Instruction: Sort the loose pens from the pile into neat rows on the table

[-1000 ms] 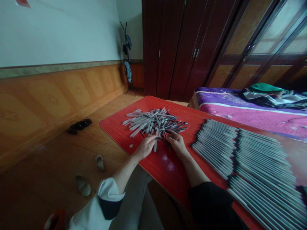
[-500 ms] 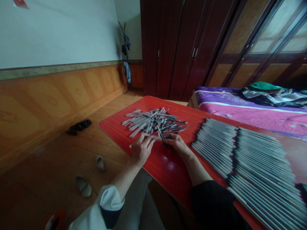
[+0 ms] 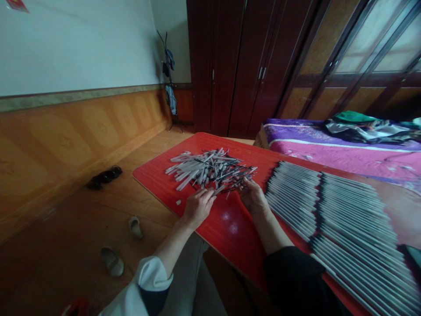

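Observation:
My left hand is closed in a pinch on a narrow, translucent plastic sleeve that points toward the pile. On the right of the pile, the fingers of my right hand are curled in among thin dark sticks. Whatever is between those fingertips is too small and dark to tell. The loose pile mixes pale flat sleeves, mostly at the left, with dark thin sticks, mostly at the right.
On the red table, pale slim rods with dark ends lie side by side in rows at the right. A small white scrap is near the left edge. Beyond stand a bed and a wardrobe. Shoes lie on the floor.
My right hand has moved right, away from my left hand, to the dark sticks at the pile's edge. The left hand still pinches the sleeve. The view has shifted slightly.

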